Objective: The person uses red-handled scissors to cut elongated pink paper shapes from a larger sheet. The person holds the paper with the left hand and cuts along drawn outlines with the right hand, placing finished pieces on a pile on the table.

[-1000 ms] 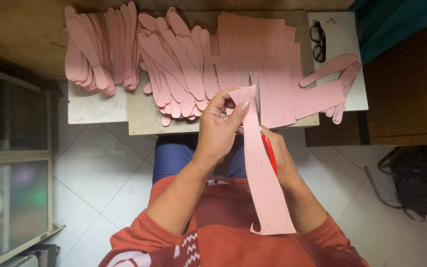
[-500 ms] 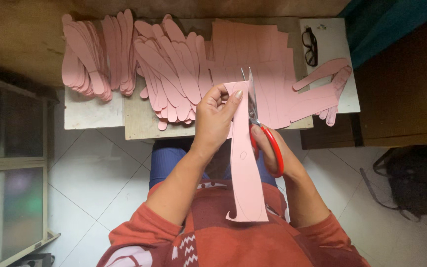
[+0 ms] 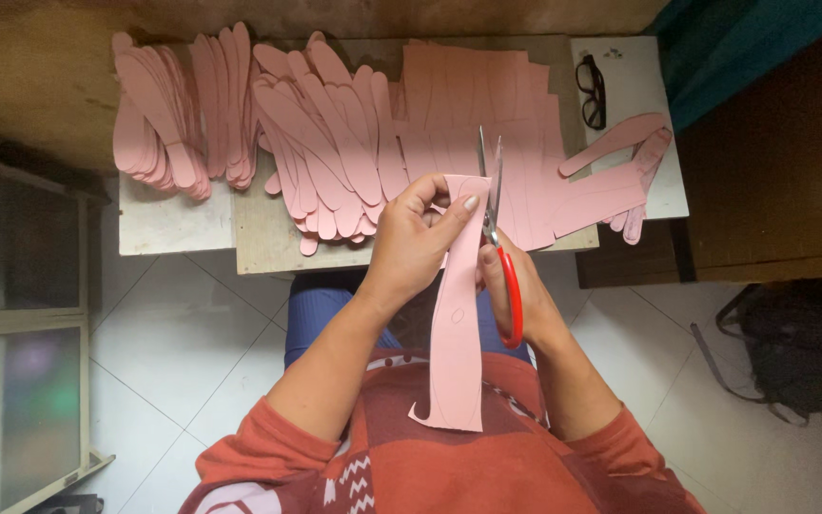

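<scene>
My left hand (image 3: 416, 243) pinches the top of a long pink foam strip (image 3: 459, 333) that hangs down over my lap. My right hand (image 3: 525, 300) grips red-handled scissors (image 3: 499, 238), whose blades are parted and point up along the strip's right edge. Ahead on a low table (image 3: 173, 228) lie piles of cut pink shapes (image 3: 325, 143) and a stack of uncut pink strips (image 3: 506, 105).
Black glasses (image 3: 592, 90) rest on a white board at the table's right end, near a few loose pink cut shapes (image 3: 620, 171). A dark bag (image 3: 792, 352) sits on the tiled floor to the right. A glass-panelled frame (image 3: 21, 333) stands at left.
The scissors have come up from behind the strip and now stand upright with blades parted at its upper right edge. The strip has shifted left and lower.
</scene>
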